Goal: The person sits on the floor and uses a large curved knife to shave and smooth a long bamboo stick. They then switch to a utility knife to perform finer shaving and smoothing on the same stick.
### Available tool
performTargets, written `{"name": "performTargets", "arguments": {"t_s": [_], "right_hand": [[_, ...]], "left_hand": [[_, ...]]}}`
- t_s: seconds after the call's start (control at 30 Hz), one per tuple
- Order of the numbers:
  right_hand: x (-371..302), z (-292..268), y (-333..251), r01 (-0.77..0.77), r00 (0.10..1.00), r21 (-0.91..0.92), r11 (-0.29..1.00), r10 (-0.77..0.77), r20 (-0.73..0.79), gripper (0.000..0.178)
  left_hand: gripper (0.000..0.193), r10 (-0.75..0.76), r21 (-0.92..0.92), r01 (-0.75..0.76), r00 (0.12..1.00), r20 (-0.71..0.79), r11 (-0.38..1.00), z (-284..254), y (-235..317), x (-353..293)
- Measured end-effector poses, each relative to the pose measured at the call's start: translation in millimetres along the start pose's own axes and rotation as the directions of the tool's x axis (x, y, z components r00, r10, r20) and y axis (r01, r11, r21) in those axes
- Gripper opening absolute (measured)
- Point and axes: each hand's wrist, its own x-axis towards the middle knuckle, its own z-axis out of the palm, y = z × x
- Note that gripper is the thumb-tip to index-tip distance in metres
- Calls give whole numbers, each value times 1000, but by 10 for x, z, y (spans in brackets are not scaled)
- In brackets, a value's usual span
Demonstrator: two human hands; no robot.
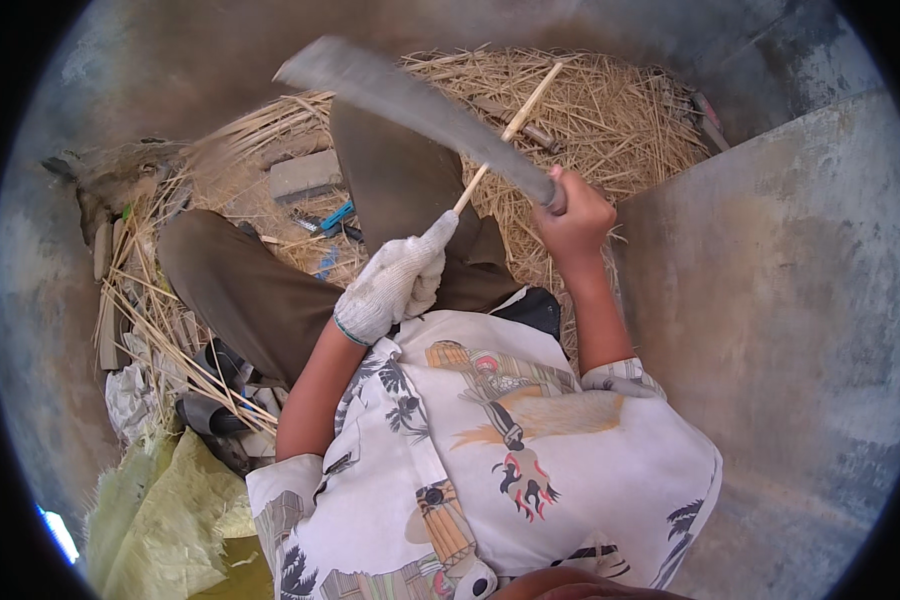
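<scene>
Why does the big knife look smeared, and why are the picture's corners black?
Head view: the blade is motion-blurred while the right hand gripping it, the gloved left hand and the thin stick stay sharper; the fisheye lens bends edges and leaves a black rim; daylight is soft, without glare.

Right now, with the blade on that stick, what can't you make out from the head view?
- The long blade is motion-blurred, so its edge is unclear.
- The thin stick's lower end is hidden inside the gloved left hand.
- The blade's handle is covered by the bare right hand.
- Small blue tools on the straw are too small to identify.
</scene>
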Motion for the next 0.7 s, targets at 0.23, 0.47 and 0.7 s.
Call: {"name": "performTargets", "arguments": {"t_s": [0.23, 0.47, 0.7], "right_hand": [[95, 263, 287, -19, 998, -154, 988, 29, 64, 18], [13, 43, 249, -212, 976, -49, 976, 214, 35, 15], [-14, 58, 336, -48, 993, -164, 985, 64, 99, 17]], "left_hand": [[65, 50, 127, -47, 999, -22, 991, 46, -18, -46], [65, 26, 93, -20, 998, -59, 995, 60, -49, -9], [30, 775, 886, -436, 502, 384, -156, -51, -367, 95]]}}
